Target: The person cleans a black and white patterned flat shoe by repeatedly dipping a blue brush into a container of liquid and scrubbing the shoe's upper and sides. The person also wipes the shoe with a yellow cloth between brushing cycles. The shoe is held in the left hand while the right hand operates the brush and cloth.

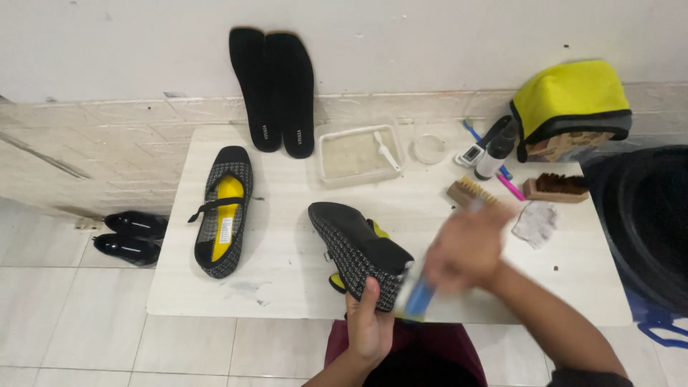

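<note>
My left hand (369, 322) grips a black-and-white woven shoe (355, 251) by its heel end, tilted on its side above the table's front edge, with its yellow lining showing. My right hand (466, 247) is motion-blurred just right of the shoe and holds a blue-handled brush (419, 297) against the shoe's end. The matching shoe (223, 211) lies upright on the left of the white table (287, 287), its yellow insole and black strap visible.
Two black insoles (276, 89) lean on the wall. Behind are a plastic tub (357, 154) holding a white brush, a round lid (430, 148), a bottle (494, 154), two wooden brushes (555, 188), a rag (536, 222) and a yellow cloth-covered box (570, 100). A dark bin (645, 215) stands right; black shoes (129, 236) sit on the floor.
</note>
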